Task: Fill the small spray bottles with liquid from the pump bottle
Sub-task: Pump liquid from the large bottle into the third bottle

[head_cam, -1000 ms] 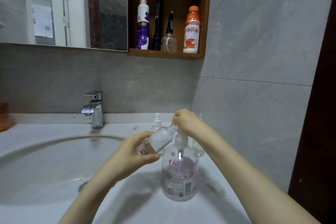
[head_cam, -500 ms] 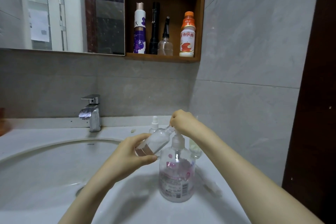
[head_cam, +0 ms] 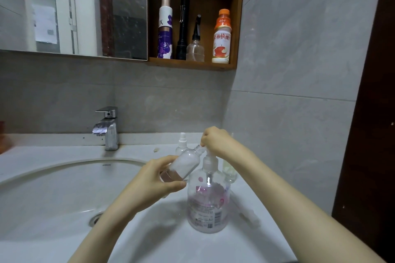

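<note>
Clear plastic pump bottle (head_cam: 207, 205) with pink label stands on the white worktop (head_cam: 171, 241), lower centre. The right hand (head_cam: 218, 141) curls its fingers over the pump head. The left hand (head_cam: 156, 179) wraps its fingers around a small transparent spray bottle (head_cam: 183, 163), tilted, neck at the nozzle.

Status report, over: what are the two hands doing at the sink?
Right hand curled over pump bottle head. Left hand grips small clear bottle, tilted, neck at the spout. Spray bottle behind, not blocking.

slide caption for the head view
Left hand holds a small clear bottle tilted to the pump bottle, right hand gripping its pump head.
</note>
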`<state>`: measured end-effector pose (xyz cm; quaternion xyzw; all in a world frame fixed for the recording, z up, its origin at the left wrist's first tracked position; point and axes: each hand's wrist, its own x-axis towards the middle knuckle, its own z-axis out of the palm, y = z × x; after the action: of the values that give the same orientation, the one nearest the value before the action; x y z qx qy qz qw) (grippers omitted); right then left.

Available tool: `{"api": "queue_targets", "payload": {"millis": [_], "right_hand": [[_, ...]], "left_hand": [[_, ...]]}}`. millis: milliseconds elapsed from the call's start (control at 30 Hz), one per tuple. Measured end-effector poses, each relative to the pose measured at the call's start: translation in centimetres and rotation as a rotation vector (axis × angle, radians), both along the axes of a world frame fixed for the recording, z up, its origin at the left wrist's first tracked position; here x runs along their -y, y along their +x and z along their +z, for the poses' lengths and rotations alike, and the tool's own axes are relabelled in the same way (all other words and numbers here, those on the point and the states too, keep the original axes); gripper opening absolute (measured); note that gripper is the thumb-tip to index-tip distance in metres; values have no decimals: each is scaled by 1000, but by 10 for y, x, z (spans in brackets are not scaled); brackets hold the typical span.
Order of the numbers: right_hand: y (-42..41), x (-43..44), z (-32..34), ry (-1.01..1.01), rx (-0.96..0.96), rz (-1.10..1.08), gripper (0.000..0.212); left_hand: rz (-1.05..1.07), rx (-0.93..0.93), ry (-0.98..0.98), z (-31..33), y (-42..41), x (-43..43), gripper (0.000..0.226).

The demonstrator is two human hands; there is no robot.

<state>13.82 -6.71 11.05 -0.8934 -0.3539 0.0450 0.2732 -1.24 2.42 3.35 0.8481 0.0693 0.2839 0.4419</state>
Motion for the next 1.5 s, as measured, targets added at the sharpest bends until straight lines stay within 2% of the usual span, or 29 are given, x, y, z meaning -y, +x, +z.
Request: {"api": "queue_targets", "payload": {"millis": [67, 200, 300, 400, 500, 667, 833, 1033, 1200, 1300, 1500], "right_hand": [[-3, 5, 5, -7, 37, 10, 14], [-9, 11, 12, 3, 79, 26, 26], [-4, 8, 8, 26, 36, 19, 16], [-1, -2, 4, -33, 49, -15, 14], [-3, -1, 4, -69, 100, -13, 28], [-4, 3, 12, -28, 167, 21, 31], [1, 0, 6, 12, 95, 10, 11], [-6, 6, 8, -73, 176, 3, 27], [-7, 5, 14, -36, 205, 15, 27], [-2, 3, 8, -3, 156, -6, 26], [-6, 2, 6, -81, 185, -12, 26]], "left_hand": [[2, -6, 2, 0, -1, 0, 40], [1, 6, 19, 2, -4, -1, 43], [-12, 16, 9, 3, -4, 3, 40], [1, 7, 20, 4, -2, 2, 38], [10, -2, 29, 3, -3, 1, 39], [10, 7, -5, 3, -3, 1, 40], [5, 19, 6, 6, -3, 3, 41], [7, -5, -6, 1, -2, 2, 41], [17, 6, 9, 1, -4, -1, 48], [19, 9, 25, 2, -2, 0, 40], [12, -3, 32, -1, 0, -1, 40]]}}
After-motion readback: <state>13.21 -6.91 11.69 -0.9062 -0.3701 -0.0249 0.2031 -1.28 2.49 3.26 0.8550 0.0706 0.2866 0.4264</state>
